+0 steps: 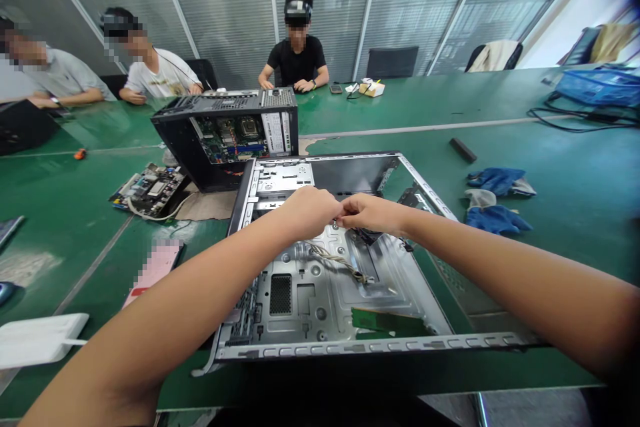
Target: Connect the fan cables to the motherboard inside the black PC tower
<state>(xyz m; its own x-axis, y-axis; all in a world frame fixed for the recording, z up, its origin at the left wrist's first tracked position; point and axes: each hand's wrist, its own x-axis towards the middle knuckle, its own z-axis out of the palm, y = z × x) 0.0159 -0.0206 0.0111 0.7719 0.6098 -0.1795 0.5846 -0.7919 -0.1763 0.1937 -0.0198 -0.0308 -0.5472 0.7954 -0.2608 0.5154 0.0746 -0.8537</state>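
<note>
forearms span bare grey case — left hand meets right hand over cable.

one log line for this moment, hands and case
left hand shut | right hand shut, fingertips meeting | over open computer case | held item hidden | twisted cable below

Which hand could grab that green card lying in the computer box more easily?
Probably the right hand. The green card lies on the case floor toward the right, nearer the right forearm, while the left hand sits further left. Both are pinching something small together.
</note>
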